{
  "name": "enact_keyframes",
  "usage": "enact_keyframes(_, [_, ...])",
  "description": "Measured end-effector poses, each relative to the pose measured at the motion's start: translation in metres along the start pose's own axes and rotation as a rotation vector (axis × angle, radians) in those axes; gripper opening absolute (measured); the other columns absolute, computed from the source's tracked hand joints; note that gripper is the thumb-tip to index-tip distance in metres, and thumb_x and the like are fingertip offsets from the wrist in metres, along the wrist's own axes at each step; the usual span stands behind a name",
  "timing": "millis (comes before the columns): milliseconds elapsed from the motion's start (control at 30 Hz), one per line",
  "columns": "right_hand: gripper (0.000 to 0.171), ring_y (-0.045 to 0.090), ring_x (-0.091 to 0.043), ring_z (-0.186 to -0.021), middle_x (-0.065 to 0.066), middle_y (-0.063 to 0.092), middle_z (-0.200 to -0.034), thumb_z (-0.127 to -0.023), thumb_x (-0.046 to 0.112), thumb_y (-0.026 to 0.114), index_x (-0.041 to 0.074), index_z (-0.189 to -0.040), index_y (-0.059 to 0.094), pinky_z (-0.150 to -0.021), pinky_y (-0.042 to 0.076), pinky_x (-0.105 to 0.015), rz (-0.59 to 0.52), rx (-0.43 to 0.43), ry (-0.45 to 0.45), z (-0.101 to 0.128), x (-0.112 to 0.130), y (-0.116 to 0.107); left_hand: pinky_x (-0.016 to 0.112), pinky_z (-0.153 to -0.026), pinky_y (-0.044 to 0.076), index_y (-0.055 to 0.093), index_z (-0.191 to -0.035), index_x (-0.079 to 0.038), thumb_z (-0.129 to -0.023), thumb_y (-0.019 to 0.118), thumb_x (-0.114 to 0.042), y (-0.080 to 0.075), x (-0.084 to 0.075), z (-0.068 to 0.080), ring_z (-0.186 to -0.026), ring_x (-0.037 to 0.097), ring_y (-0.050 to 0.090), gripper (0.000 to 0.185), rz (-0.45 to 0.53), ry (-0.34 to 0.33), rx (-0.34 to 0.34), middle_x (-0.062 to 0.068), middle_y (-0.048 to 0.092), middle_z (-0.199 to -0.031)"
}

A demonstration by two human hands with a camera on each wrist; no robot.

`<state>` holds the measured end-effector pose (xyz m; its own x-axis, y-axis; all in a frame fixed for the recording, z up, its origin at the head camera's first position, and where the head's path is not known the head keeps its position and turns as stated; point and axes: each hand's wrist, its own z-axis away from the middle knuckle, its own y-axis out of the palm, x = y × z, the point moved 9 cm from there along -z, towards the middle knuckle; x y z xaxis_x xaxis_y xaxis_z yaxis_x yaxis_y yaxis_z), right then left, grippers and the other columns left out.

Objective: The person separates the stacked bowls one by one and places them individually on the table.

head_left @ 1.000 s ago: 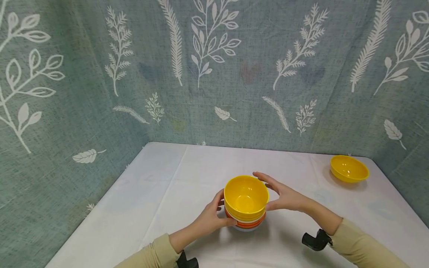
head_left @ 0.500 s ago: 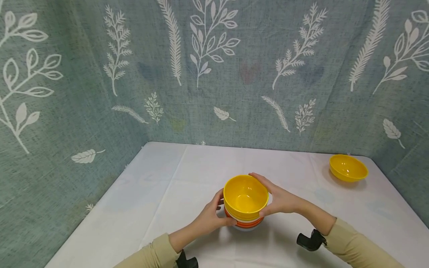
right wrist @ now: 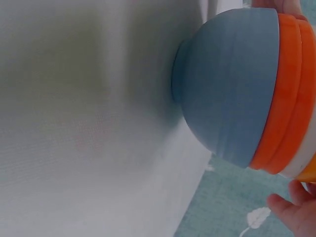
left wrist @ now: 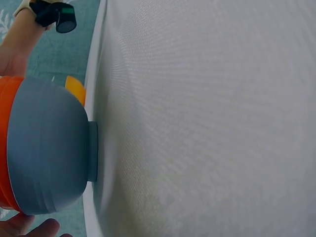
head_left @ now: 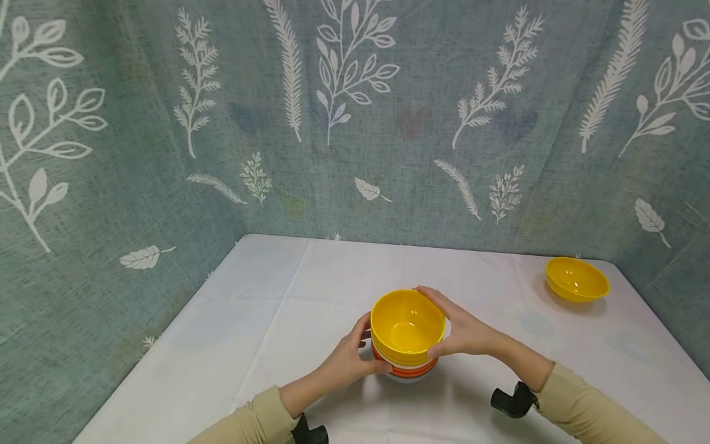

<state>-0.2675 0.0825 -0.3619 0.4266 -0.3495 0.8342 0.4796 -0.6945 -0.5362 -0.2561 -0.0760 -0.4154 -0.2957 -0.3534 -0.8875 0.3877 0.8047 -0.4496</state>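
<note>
A stack of nested bowls stands upright on the white table before me. On top is a yellow bowl (head_left: 406, 324), over a white bowl (right wrist: 302, 153), an orange bowl (right wrist: 290, 89) and a blue-grey bowl (left wrist: 49, 148) at the bottom. My left hand (head_left: 349, 357) grips the stack from the left, thumb at the front near the orange bowl. From the right, my right hand (head_left: 468, 330) holds the yellow bowl's side, thumb in front and fingers behind its rim. The far side of the stack is hidden.
Another yellow bowl (head_left: 577, 280) rests alone at the table's back right corner. The white cloth-covered table (head_left: 310, 277) meets a green leaf-patterned curtain (head_left: 410, 203) at the back and left. Dark wrist mounts (head_left: 514, 399) sit on both sleeves.
My right hand has moved left and closed onto the yellow bowl, where a second ago it stood slightly apart. The left hand and the stack look unmoved.
</note>
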Motion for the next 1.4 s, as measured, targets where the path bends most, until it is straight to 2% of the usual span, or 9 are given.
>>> enact_keyframes(167, [0.104,0.023,-0.040,-0.133,-0.016,0.019,-0.150,-0.067,0.039,0.079,0.006,-0.145,0.020,-0.099,0.025,-0.065,0.014,-0.023,-0.012,-0.002,0.003,-0.002,0.046,-0.097,0.037,0.020,-0.144,-0.016,-0.073,0.072,-0.047,-0.001,-0.001,-0.001,-0.123,0.023,0.042,0.094,0.000,0.003,-0.001,0.004,0.042,-0.138])
enact_keyframes(467, [0.102,0.023,-0.040,-0.133,-0.015,0.021,-0.149,-0.066,0.037,0.080,0.007,-0.145,0.021,-0.099,0.022,-0.067,-0.005,-0.052,-0.012,-0.001,0.002,-0.003,0.046,-0.096,0.039,0.022,-0.144,-0.015,-0.073,0.073,-0.045,0.000,0.000,0.000,-0.122,0.024,0.043,0.092,-0.001,0.017,-0.009,0.005,0.043,-0.136])
enact_keyframes(733, [0.101,0.023,-0.043,-0.132,-0.019,0.021,-0.148,-0.067,0.035,0.079,0.003,-0.144,0.021,-0.097,0.022,-0.069,0.015,-0.084,-0.054,-0.001,0.007,-0.011,0.045,-0.096,0.038,0.021,-0.144,-0.016,-0.073,0.073,-0.046,0.000,0.000,0.001,-0.124,0.023,0.042,0.092,0.001,0.016,-0.009,0.004,0.043,-0.137])
enact_keyframes(1133, [0.103,0.018,-0.043,-0.134,-0.021,0.016,-0.150,-0.069,0.035,0.079,0.005,-0.145,0.017,-0.099,0.020,-0.068,0.003,-0.118,-0.088,-0.001,0.017,-0.033,0.045,-0.096,0.038,0.021,-0.144,-0.017,-0.074,0.072,-0.044,0.000,0.001,0.001,-0.121,0.024,0.043,0.091,0.016,0.023,0.003,0.004,0.041,-0.138])
enact_keyframes(1400, [0.100,0.019,-0.042,-0.133,-0.020,0.017,-0.149,-0.070,0.024,0.078,0.003,-0.145,0.016,-0.100,0.020,-0.066,0.038,-0.184,-0.041,0.001,0.016,-0.054,0.046,-0.097,0.038,0.020,-0.144,-0.014,-0.075,0.074,-0.035,0.000,-0.003,0.002,-0.124,0.025,0.041,0.090,0.008,0.017,0.012,0.007,0.041,-0.138])
